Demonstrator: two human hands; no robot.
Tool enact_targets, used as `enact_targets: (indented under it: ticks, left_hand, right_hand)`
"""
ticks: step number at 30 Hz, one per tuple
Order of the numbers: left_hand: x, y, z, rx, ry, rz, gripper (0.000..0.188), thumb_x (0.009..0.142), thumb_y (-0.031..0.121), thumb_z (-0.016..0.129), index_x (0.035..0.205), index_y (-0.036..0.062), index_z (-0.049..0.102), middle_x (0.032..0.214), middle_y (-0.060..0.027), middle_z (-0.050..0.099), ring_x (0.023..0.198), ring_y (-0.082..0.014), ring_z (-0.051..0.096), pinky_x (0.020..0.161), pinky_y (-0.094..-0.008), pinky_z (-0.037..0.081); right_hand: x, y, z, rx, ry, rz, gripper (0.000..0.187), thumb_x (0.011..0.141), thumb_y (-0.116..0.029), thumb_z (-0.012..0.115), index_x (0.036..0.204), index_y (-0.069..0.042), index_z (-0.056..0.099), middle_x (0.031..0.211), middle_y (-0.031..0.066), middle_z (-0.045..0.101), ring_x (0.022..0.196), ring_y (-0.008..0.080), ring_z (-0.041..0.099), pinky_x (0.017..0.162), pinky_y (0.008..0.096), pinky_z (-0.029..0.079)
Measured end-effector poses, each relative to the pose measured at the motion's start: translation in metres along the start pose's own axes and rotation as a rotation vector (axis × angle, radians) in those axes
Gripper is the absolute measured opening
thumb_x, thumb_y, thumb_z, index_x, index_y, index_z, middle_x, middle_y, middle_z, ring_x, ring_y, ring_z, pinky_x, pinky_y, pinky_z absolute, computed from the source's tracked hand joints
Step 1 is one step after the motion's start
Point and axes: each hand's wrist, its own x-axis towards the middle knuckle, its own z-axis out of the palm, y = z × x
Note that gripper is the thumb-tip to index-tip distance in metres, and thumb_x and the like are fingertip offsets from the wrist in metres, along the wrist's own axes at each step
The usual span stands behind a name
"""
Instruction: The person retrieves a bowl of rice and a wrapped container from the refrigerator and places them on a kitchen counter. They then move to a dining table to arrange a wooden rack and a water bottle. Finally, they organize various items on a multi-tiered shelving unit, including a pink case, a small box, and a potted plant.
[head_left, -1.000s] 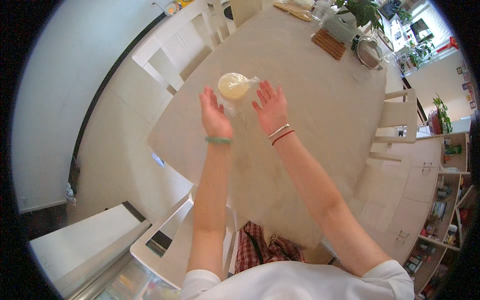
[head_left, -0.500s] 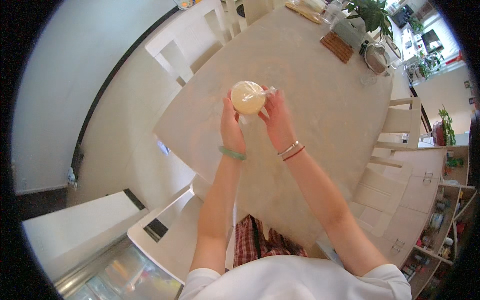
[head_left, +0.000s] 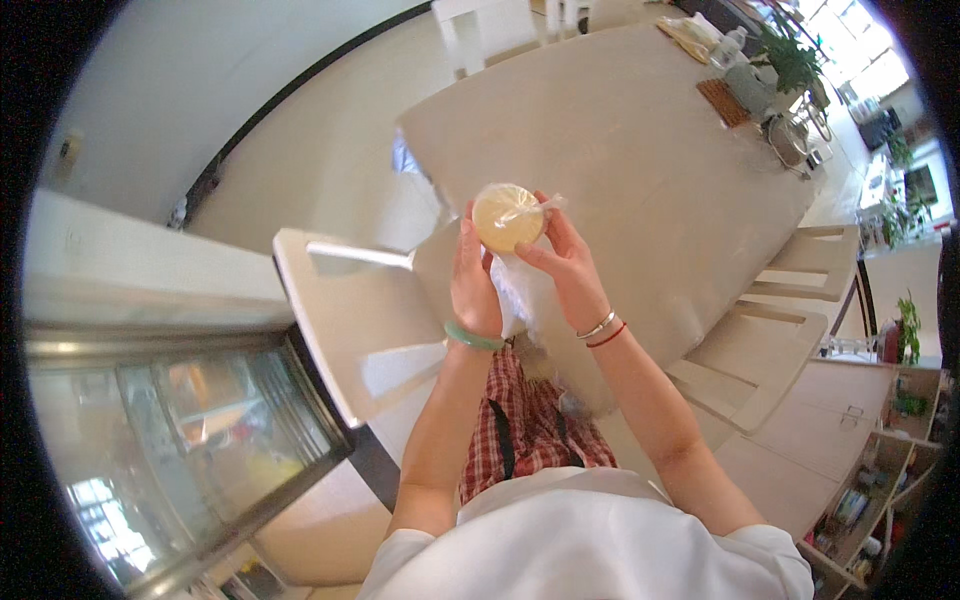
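Note:
Between my two hands is a round, flat-topped, pale yellow thing (head_left: 503,222) wrapped in clear plastic; its exact kind does not show. My left hand (head_left: 474,285) cups its left side, with a green bangle on the wrist. On the other side, my right hand (head_left: 572,268) grips it, the thumb pressing near its front edge. A gathered tail of the plastic sticks out over the right fingers. The fingers underneath are hidden. Both hands are above the near edge of a pale-covered table (head_left: 620,150).
A white chair (head_left: 345,300) stands at my left, beside a glass-fronted cabinet (head_left: 210,430). More white chairs (head_left: 750,365) line the table's right side. A brown woven mat (head_left: 723,103), a plant (head_left: 795,65) and a clear bottle (head_left: 728,48) are at the table's far right.
My view has swung left and back from the table, showing more of the cabinet. Both hands still hold the wrapped thing; the right thumb now lies over its front edge.

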Motion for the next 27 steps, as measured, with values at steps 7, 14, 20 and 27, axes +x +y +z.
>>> enact_targets:
  ticks: [7,14,20,27]
  left_hand:
    - [-0.119,0.061,-0.066,-0.021,0.251,0.068,0.054,0.104,0.041,0.031,0.146,0.0081,0.037,0.146,-0.0039,0.04,0.136,-0.0181,0.033,0.109,-0.0368,0.026]
    - [-0.216,0.115,-0.163,-0.132,0.603,0.201,0.048,0.104,0.04,0.034,0.14,0.0096,0.046,0.138,-0.0014,0.049,0.124,-0.0134,0.045,0.1,-0.0348,0.035]
    - [-0.288,0.161,-0.239,-0.371,0.843,0.314,0.045,0.102,0.035,0.045,0.139,0.0104,0.044,0.129,-0.0007,0.053,0.114,-0.012,0.051,0.091,-0.0338,0.044]
    - [-0.377,0.25,-0.335,-0.29,1.059,0.484,0.046,0.101,0.036,0.048,0.14,0.0122,0.046,0.135,-0.001,0.051,0.122,-0.0129,0.047,0.096,-0.031,0.04]
  right_hand:
    - [-0.069,0.037,0.089,-0.379,-0.174,-0.087,0.088,0.074,-0.014,0.08,0.146,-0.005,0.03,0.138,0.0085,0.046,0.122,0.0171,0.049,0.094,0.0335,0.047]
    - [-0.119,0.071,0.211,-0.592,-0.496,-0.173,0.094,0.067,-0.023,0.086,0.144,-0.008,0.034,0.138,0.0136,0.046,0.123,0.0249,0.048,0.094,0.0402,0.045]
    - [-0.169,0.098,0.35,-0.805,-0.878,-0.564,0.087,0.067,-0.017,0.083,0.141,-0.005,0.039,0.128,0.0147,0.054,0.113,0.0303,0.052,0.096,0.0385,0.044]
    - [-0.236,0.155,0.479,-0.453,-1.167,-0.255,0.091,0.07,-0.022,0.084,0.142,-0.002,0.033,0.143,0.0187,0.041,0.125,0.0328,0.043,0.106,0.0397,0.035]
